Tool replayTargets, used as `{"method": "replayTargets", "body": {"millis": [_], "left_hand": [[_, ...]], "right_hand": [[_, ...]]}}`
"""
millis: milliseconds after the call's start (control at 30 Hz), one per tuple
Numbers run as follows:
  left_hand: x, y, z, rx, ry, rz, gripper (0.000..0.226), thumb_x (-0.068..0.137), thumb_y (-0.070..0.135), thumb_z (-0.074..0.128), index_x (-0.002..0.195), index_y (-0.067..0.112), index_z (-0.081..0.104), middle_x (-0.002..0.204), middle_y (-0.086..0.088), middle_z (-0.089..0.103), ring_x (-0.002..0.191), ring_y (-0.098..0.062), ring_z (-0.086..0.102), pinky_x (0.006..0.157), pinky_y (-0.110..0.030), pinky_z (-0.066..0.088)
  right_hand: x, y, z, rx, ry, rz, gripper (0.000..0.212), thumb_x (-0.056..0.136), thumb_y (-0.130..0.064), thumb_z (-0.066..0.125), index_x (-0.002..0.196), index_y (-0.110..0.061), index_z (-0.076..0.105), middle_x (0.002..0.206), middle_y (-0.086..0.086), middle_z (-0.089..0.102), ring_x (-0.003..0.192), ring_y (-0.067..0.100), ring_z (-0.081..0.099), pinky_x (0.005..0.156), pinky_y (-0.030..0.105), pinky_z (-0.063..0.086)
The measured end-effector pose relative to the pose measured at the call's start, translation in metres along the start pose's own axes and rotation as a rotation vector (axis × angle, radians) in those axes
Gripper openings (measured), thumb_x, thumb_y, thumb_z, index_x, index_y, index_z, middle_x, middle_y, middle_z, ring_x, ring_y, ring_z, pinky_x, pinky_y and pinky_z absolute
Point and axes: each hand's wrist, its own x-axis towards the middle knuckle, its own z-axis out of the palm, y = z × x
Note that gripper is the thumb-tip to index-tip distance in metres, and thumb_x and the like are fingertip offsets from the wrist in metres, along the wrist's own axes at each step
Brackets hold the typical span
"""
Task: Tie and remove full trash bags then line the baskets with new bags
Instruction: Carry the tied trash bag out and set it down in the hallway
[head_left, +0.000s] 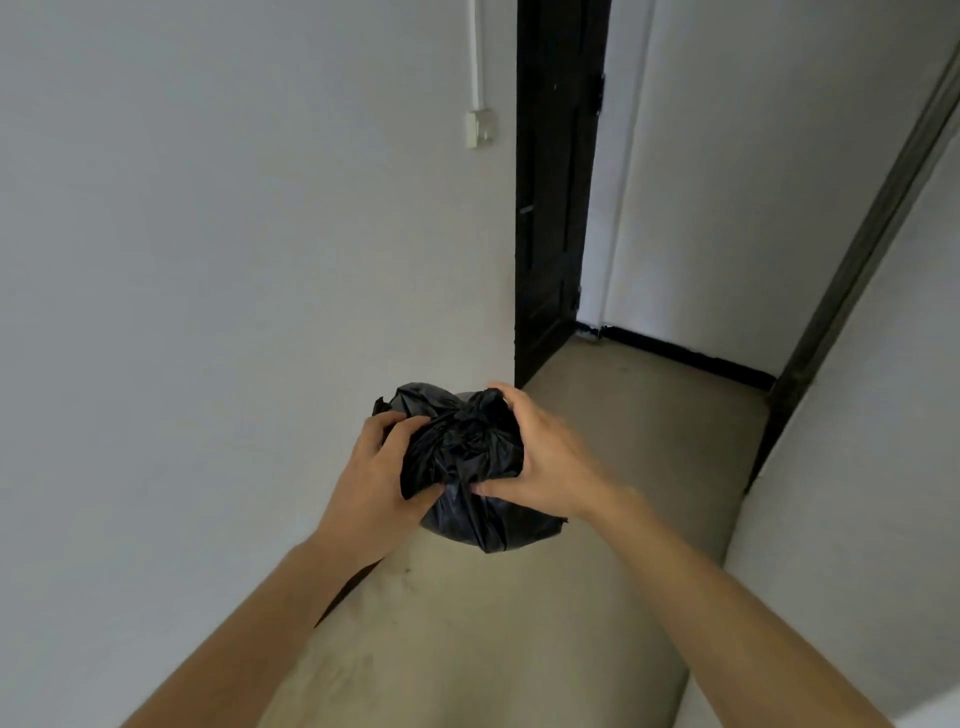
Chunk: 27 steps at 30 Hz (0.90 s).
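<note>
A black trash bag (467, 467) sits at centre frame, held above the beige floor (519, 623); the left hand (374, 478) has its grip closed on the bag's left side; the right hand (540, 452) clasps the bunched top; a dark door (550, 208) stands at upper centre.

narrow corridor, bare floor (597, 467) open ahead to a far wall. passage is hemmed by the left wall (234, 260) and right wall (883, 389). dark door (550, 208) stands at the left corner. both hands are taken up by the black bag (467, 467).
</note>
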Motion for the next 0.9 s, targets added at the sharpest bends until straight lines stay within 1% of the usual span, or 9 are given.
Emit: {"method": "replayTargets", "body": {"millis": [133,300,433,500,600,667,733,800,900], "left_hand": [[0.111,-0.057,0.043,-0.041,-0.024,0.049,0.069,0.079,0.023,0.080,0.140,0.017,0.047,0.140,-0.003,0.037,0.126,-0.023,0.048,0.102,-0.027,0.040],[0.274,-0.097,0.072,-0.111,-0.101,0.159,0.068,0.081,0.022,0.078,0.140,0.016,0.047,0.138,-0.002,0.038,0.125,-0.021,0.048,0.104,-0.026,0.039],[0.392,-0.097,0.110,-0.158,-0.181,0.273,0.068,0.079,0.019,0.079,0.139,0.012,0.048,0.135,-0.007,0.041,0.125,-0.021,0.048,0.103,-0.021,0.037],[0.439,-0.099,0.139,-0.176,-0.224,0.328,0.069,0.079,0.019,0.079,0.140,0.012,0.048,0.135,-0.006,0.041,0.125,-0.019,0.047,0.104,-0.022,0.038],[0.503,-0.113,0.197,-0.192,-0.274,0.376,0.068,0.079,0.019,0.079,0.140,0.011,0.049,0.136,-0.008,0.042,0.127,-0.020,0.047,0.107,-0.029,0.042],[0.542,-0.127,0.239,-0.192,-0.303,0.356,0.066,0.080,0.018,0.079,0.139,0.009,0.050,0.136,-0.010,0.043,0.127,-0.023,0.047,0.107,-0.032,0.043],[0.582,-0.143,0.281,-0.184,-0.348,0.305,0.064,0.081,0.018,0.078,0.139,0.010,0.050,0.137,-0.010,0.042,0.126,-0.023,0.048,0.107,-0.034,0.043],[0.628,-0.163,0.320,-0.179,-0.383,0.230,0.062,0.082,0.018,0.077,0.137,0.011,0.051,0.138,-0.009,0.042,0.123,-0.023,0.049,0.105,-0.032,0.044],[0.693,-0.198,0.374,-0.158,-0.414,0.131,0.054,0.082,0.015,0.078,0.131,0.011,0.055,0.133,-0.009,0.045,0.112,-0.017,0.052,0.098,-0.016,0.041]], "right_hand": [[0.098,0.072,0.008,0.009,0.033,0.026,0.107,0.062,-0.070,0.077,0.146,-0.046,0.016,0.137,-0.020,0.047,0.123,0.004,0.048,0.103,0.032,0.045],[0.212,0.147,-0.027,-0.013,0.063,0.120,0.111,0.064,-0.068,0.078,0.150,-0.042,0.013,0.142,-0.014,0.047,0.128,0.008,0.049,0.105,0.037,0.047],[0.267,0.208,-0.065,-0.026,0.191,0.206,0.111,0.064,-0.068,0.078,0.152,-0.036,0.019,0.136,-0.021,0.048,0.120,-0.002,0.049,0.098,0.023,0.044],[0.287,0.246,-0.078,-0.037,0.246,0.256,0.109,0.062,-0.069,0.080,0.148,-0.042,0.019,0.130,-0.028,0.046,0.117,-0.005,0.048,0.096,0.022,0.044],[0.318,0.317,-0.084,-0.024,0.284,0.321,0.108,0.060,-0.071,0.080,0.145,-0.052,0.017,0.131,-0.027,0.047,0.118,-0.001,0.050,0.098,0.028,0.046],[0.343,0.369,-0.078,-0.013,0.270,0.356,0.114,0.058,-0.071,0.081,0.144,-0.062,0.008,0.134,-0.026,0.045,0.118,-0.003,0.046,0.096,0.025,0.041],[0.375,0.424,-0.072,0.006,0.230,0.400,0.120,0.057,-0.070,0.082,0.145,-0.064,0.000,0.142,-0.019,0.046,0.120,-0.002,0.044,0.097,0.025,0.038],[0.415,0.479,-0.067,0.016,0.163,0.440,0.119,0.059,-0.068,0.082,0.150,-0.055,0.007,0.149,-0.011,0.045,0.126,0.006,0.048,0.102,0.029,0.040],[0.472,0.553,-0.057,-0.002,0.087,0.459,0.112,0.063,-0.067,0.079,0.154,-0.034,0.022,0.148,-0.005,0.048,0.129,0.015,0.051,0.108,0.037,0.044]]}}
